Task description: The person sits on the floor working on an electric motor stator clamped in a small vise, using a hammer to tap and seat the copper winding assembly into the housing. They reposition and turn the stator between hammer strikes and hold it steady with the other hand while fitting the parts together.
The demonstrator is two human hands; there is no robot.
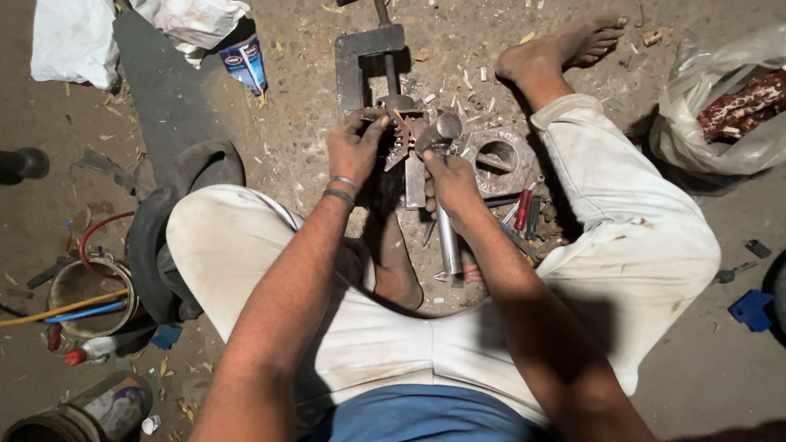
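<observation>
While left hand (354, 149) grips toothed metal part (399, 139), right hand (449, 182) closed round hammer (443, 176), above vise (370, 65).

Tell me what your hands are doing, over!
Left hand gripping toothed metal part at the vise. Right hand holding hammer beside it. Screwdrivers lie close right.

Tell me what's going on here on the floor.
A person sits on the ground working metal. The left hand steadies a toothed metal part against a small vise. The right hand holds a hammer by its handle, head right at the part. Screwdrivers and a round metal casting lie beside the right knee, with chips scattered around.
</observation>
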